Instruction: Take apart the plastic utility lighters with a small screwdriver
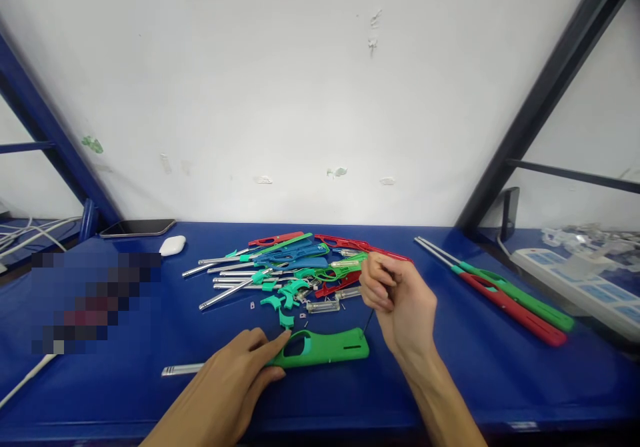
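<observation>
Head camera: showed a green utility lighter (325, 350) flat on a blue table (360, 403), in front of a loose pile of lighter parts. Stretched nearly level along its long axis, metal barrel (183, 369) to the left and handle butt to the right. Held the front of the green body between thumb and fingers of the left hand (235, 373), beside the trigger opening, in a narrow grip from above. Closed the curled fingers of the right hand (407, 300) around a thin dark rod (369, 321), hiding its upper part. Angled the rod down and slightly left toward the handle butt, at the end farther from the left hand. Could not tell contact from a slight gap at the tip. Placed the right hand nearer to the butt, beyond and to the right of it. Included teal triggers (286, 319) and a clear fuel tank (323, 307) behind; also showed, well apart to the right, 2 more lighters, a red lighter (510, 307) and a second green lighter (530, 298), side by side.
</observation>
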`<state>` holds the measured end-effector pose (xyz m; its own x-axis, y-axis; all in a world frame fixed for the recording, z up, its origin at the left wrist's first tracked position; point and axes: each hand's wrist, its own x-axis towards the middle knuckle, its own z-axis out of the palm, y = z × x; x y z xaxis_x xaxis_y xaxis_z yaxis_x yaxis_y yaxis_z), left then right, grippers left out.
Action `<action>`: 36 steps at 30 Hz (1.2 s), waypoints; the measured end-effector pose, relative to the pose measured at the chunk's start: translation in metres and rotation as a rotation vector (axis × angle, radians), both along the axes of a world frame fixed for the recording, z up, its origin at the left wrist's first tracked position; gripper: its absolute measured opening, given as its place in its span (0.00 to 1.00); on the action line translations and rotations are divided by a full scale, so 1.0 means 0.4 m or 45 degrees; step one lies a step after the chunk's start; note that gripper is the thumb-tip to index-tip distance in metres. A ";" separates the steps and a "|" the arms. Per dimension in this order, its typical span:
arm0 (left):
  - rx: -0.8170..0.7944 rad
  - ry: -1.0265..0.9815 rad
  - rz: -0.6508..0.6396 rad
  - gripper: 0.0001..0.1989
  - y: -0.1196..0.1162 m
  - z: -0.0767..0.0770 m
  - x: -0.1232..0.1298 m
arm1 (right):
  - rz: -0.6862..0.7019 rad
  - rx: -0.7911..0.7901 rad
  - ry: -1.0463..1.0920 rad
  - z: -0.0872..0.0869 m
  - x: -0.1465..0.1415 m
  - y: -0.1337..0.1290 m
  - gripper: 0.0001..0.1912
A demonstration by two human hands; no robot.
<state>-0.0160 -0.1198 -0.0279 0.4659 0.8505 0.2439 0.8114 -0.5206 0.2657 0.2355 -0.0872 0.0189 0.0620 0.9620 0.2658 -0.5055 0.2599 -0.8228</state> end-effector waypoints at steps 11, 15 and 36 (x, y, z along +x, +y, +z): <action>-0.085 -0.003 -0.022 0.20 0.007 -0.007 -0.006 | -0.166 -0.037 0.083 0.002 0.005 0.009 0.18; -0.091 -0.014 -0.025 0.20 0.012 -0.008 -0.007 | -0.227 -0.053 0.101 0.001 0.010 0.010 0.17; -0.018 0.020 -0.026 0.20 0.013 -0.001 -0.003 | -0.201 0.015 -0.119 -0.007 -0.005 0.010 0.20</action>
<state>-0.0172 -0.1146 -0.0282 0.4868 0.8442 0.2244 0.8048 -0.5333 0.2605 0.2335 -0.0832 0.0161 0.1862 0.9392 0.2886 -0.3790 0.3397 -0.8608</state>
